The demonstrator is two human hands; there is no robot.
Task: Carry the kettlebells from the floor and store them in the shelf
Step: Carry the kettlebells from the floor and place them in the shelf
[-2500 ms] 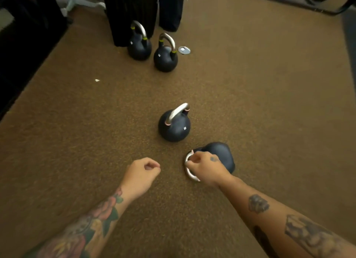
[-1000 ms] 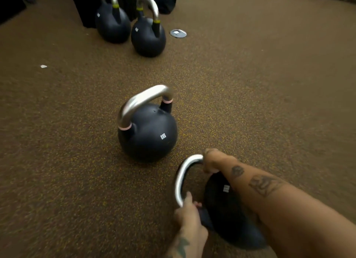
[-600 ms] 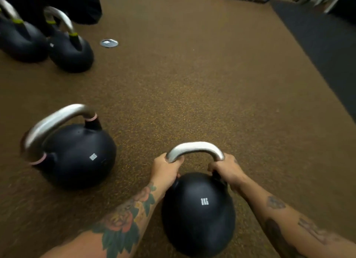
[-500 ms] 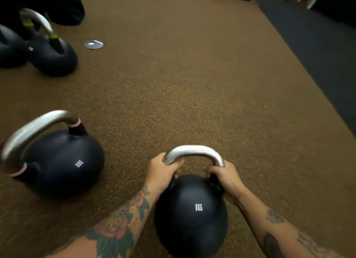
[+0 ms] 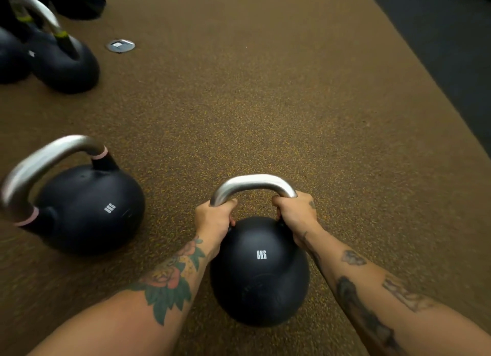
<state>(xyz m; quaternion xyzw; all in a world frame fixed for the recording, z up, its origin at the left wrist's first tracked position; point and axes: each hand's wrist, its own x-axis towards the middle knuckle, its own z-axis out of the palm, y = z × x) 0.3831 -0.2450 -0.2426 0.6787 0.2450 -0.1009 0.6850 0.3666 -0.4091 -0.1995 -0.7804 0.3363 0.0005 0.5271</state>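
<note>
From your head camera, your left hand (image 5: 215, 218) and your right hand (image 5: 297, 214) are both closed around the lower ends of the steel handle (image 5: 252, 184) of the nearest kettlebell (image 5: 259, 273), one hand on each side, so the handle's bases and any coloured bands there are covered by your fingers. The black ball reads "8KG" in white. You cannot tell from this angle whether its underside touches the brown floor (image 5: 265, 103) or hangs just above it; the ball hides its own base.

To your left a second kettlebell (image 5: 85, 209), also marked 8KG, stands upright with pink bands on its handle; that handle is blurred and its far curve reaches the picture's left edge. At upper left a kettlebell with yellow-green bands (image 5: 63, 63) is partly cut by the top edge, and just beside it a fourth dark ball (image 5: 10, 57) shows only as a sliver at the frame's border. A small round metal plate (image 5: 121, 46) lies in the floor near them. A darker strip of flooring (image 5: 451, 49) runs along the right. No shelf is in view.

Compared with half a second ago, your grip and the bell's place between your forearms look the same; the view has drifted slightly, with the pink-banded bell sitting a little more inside the frame.
</note>
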